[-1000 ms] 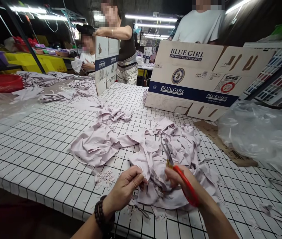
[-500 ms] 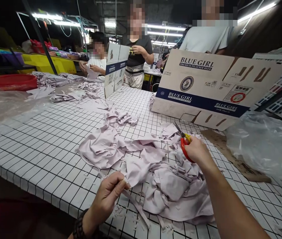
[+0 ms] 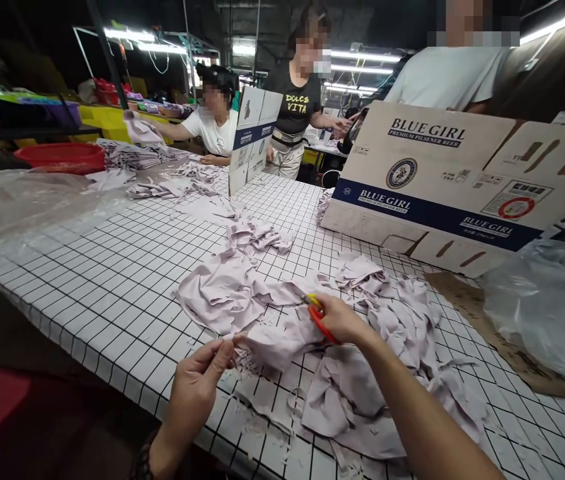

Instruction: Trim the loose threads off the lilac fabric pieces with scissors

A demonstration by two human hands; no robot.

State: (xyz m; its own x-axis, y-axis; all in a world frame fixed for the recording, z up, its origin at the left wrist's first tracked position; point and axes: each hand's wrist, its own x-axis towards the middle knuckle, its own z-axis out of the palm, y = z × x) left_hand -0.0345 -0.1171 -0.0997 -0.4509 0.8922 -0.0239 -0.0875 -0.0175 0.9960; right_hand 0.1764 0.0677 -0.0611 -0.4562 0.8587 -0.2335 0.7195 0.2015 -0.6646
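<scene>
My left hand [image 3: 201, 381] pinches the near corner of a pale lilac fabric piece [image 3: 278, 341], which stretches away to the right above the table. In my right hand [image 3: 345, 319] is a pair of scissors [image 3: 318, 319] with red and yellow handles, its blades over the fabric and pointing left. Whether the blades are apart I cannot tell. Another crumpled fabric piece [image 3: 220, 290] lies just beyond my left hand. A heap of the same fabric [image 3: 345, 393] spreads under and beside my right forearm.
A white table with black grid lines [image 3: 92, 280] carries thin fabric scraps. Cardboard boxes [image 3: 432, 180] stand along the far side. Clear plastic [image 3: 547, 307] and brown cardboard [image 3: 502, 347] lie at right, a red basin [image 3: 60, 158] at far left. Several people are across the table.
My right hand has brought the scissors left and nearer, onto the fabric. My left hand has shifted slightly left with the corner. Across the table, a seated person now reaches left with cloth.
</scene>
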